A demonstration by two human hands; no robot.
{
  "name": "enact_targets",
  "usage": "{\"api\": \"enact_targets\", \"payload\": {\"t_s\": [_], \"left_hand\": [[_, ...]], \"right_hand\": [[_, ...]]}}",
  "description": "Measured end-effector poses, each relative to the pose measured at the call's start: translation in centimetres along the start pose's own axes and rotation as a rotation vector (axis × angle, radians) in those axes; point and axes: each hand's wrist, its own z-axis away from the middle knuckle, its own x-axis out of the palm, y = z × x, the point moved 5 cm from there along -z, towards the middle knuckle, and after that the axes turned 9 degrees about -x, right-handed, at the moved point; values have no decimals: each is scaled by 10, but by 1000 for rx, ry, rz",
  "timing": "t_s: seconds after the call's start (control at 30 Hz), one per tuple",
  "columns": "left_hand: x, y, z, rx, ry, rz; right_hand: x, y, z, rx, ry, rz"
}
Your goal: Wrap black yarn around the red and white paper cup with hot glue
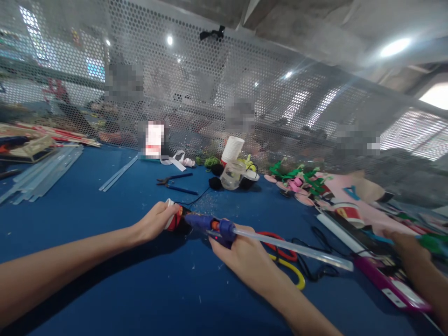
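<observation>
My right hand (241, 254) is wrapped round a blue glue gun (203, 223), with a long clear glue stick (297, 248) sticking out of its back end. The nozzle points left at a red paper cup (177, 218) with a white rim, lying on its side. Something dark covers the cup's right part; what it is I cannot make out. My left hand (157, 220) grips the cup by its rim side. Right of my right hand lie scissors with red (280, 242) and yellow (294, 273) handle loops, partly hidden by the glue stick.
Blue-handled pliers (178, 183) lie beyond the cup. Loose glue sticks (45, 172) are spread at the left. A stack of paper cups (233, 148) and a clear plastic cup (233, 175) stand near the mesh screen (196, 93). Another person's hand (409, 247) reaches in at the right, by a purple tool (388, 284).
</observation>
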Motion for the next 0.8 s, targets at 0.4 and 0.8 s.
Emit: {"api": "enact_targets", "payload": {"t_s": [0.4,0.8], "left_hand": [[0,0,0,24,-12,-32],[-2,-1,0,-7,12,3]], "right_hand": [[2,6,1,34,-1,-29],[-3,-4,1,-42,-22,3]]}}
